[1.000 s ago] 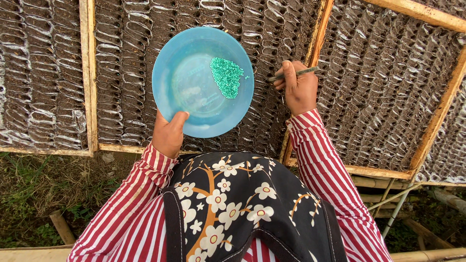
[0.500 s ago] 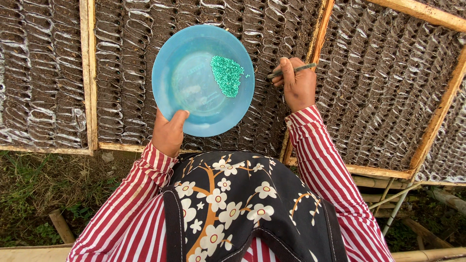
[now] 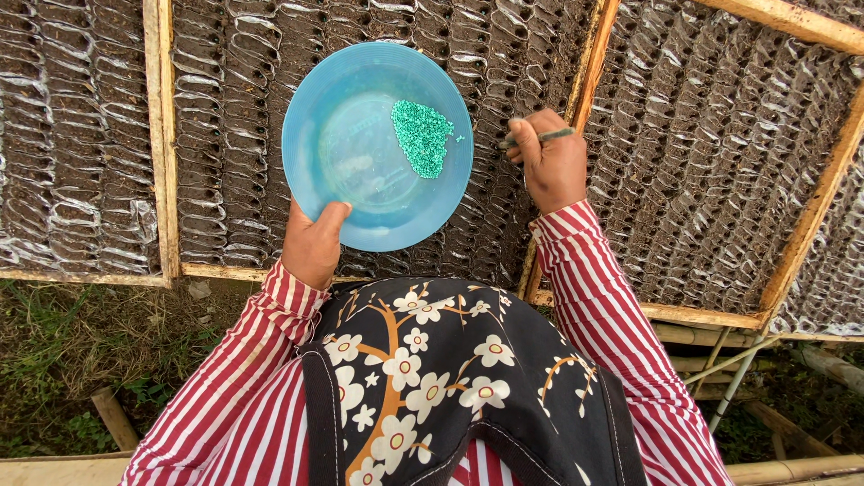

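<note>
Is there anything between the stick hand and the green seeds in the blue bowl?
Nothing visible. The right hand holds the thin stick just outside the blue bowl, beside its rim. The green seeds lie uncovered on that side; only the low rim lies between.

an outdoor plant nursery: wooden frames (image 3: 164,135) are holding rows of soil-filled plastic bags (image 3: 225,117), raised on bamboo poles (image 3: 720,337) over grass (image 3: 54,360).

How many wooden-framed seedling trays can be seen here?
4. One at far left, one in the middle under the blue bowl, one at right, and a sliver at the far right edge. More may lie outside the view.
</note>
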